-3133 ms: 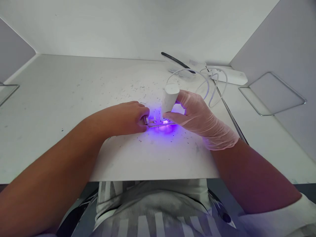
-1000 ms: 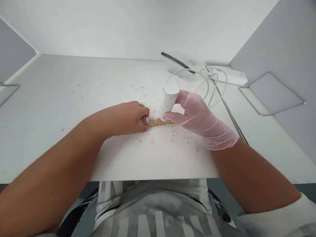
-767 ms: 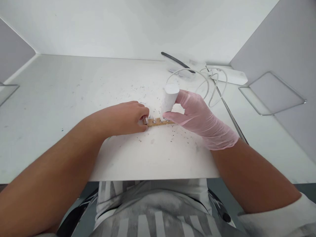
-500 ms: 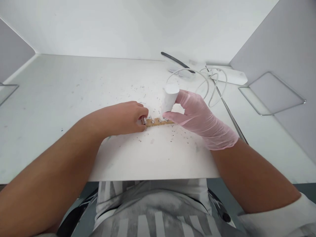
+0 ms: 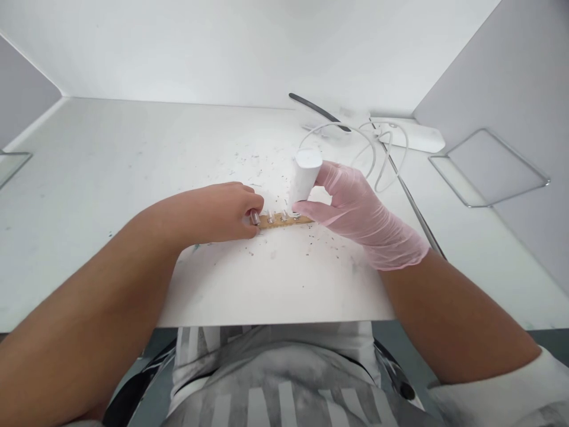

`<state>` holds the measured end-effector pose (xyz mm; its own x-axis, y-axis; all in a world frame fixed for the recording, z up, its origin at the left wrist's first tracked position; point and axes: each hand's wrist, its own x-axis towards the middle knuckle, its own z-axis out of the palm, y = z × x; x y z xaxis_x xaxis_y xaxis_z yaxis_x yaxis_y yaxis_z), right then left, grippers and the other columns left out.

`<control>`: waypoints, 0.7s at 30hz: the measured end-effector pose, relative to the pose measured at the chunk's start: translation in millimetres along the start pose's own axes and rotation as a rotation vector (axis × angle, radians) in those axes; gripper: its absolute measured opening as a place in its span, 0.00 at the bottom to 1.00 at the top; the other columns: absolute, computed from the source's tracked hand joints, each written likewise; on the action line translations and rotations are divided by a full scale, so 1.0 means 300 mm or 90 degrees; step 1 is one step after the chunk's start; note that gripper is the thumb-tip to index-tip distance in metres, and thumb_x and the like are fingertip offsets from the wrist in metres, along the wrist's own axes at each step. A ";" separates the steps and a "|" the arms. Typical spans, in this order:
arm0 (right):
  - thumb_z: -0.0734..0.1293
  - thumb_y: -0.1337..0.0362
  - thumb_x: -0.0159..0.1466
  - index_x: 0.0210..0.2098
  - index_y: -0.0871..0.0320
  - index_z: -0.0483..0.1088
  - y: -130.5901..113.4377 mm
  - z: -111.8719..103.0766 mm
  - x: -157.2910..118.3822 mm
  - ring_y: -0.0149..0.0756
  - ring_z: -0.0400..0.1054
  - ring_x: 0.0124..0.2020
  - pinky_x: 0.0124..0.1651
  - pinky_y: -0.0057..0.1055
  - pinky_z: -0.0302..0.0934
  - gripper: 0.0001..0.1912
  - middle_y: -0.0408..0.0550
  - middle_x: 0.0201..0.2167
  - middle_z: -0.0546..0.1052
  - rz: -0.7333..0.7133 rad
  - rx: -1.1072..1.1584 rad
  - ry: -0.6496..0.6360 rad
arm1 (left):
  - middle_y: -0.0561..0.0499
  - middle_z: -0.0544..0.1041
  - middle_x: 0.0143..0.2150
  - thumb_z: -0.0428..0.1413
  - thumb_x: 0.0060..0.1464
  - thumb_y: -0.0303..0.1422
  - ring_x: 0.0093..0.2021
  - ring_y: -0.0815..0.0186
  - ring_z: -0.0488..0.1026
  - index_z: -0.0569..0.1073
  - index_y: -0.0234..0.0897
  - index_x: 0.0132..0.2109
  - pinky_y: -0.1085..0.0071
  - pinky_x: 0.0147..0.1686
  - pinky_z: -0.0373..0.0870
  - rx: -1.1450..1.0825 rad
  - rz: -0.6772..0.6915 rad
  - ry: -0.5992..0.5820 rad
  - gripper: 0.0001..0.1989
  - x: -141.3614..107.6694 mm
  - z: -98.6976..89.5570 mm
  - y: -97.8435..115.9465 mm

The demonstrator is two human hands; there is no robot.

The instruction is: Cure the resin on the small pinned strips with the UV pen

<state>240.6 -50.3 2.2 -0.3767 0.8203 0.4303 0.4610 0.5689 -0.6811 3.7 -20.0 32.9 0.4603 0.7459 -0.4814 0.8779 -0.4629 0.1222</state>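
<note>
Downward points the white device point(image 5: 304, 178) the right hand point(image 5: 355, 207) clasps; left hand point(image 5: 226, 212) pinches a crosswise strip point(image 5: 280, 222).

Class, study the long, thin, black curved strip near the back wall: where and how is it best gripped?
Probably pinch the long, thin, black curved strip around its middle, across its narrow width, coming from above and in front. It is slender, its left end appears against the white back wall, and the thin white cable passes its right end.

Head camera looks down over the tabletop point(image 5: 275, 284).
</note>
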 end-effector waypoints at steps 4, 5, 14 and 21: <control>0.70 0.67 0.61 0.36 0.56 0.72 0.000 0.001 0.001 0.34 0.71 0.36 0.41 0.36 0.65 0.03 0.43 0.35 0.77 -0.008 0.001 0.003 | 0.45 0.79 0.46 0.58 0.53 0.41 0.39 0.56 0.76 0.75 0.45 0.36 0.59 0.37 0.65 -0.003 -0.005 -0.004 0.07 0.003 0.005 -0.016; 0.70 0.67 0.60 0.36 0.56 0.72 0.001 0.001 0.001 0.34 0.71 0.36 0.41 0.36 0.65 0.04 0.43 0.35 0.77 -0.010 -0.002 0.003 | 0.46 0.79 0.45 0.58 0.53 0.40 0.38 0.56 0.75 0.75 0.45 0.36 0.59 0.36 0.65 -0.002 -0.005 -0.006 0.06 0.004 0.007 -0.021; 0.70 0.67 0.61 0.38 0.56 0.74 0.013 0.001 -0.003 0.35 0.73 0.37 0.42 0.36 0.66 0.05 0.43 0.36 0.78 -0.021 -0.009 0.012 | 0.48 0.81 0.42 0.58 0.51 0.39 0.36 0.57 0.75 0.74 0.46 0.34 0.59 0.36 0.64 -0.012 -0.037 -0.023 0.04 -0.004 -0.002 -0.016; 0.71 0.66 0.61 0.38 0.55 0.75 0.016 0.002 -0.002 0.37 0.73 0.38 0.43 0.37 0.67 0.05 0.44 0.37 0.79 -0.012 -0.021 0.008 | 0.47 0.81 0.42 0.57 0.51 0.40 0.36 0.57 0.75 0.74 0.46 0.35 0.59 0.34 0.63 -0.001 -0.026 -0.018 0.06 -0.002 0.004 -0.022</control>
<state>242.6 -48.1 -1.5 -0.3749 0.8101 0.4507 0.4802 0.5856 -0.6530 -2.6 -18.0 31.3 0.4201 0.7505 -0.5102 0.8961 -0.4317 0.1029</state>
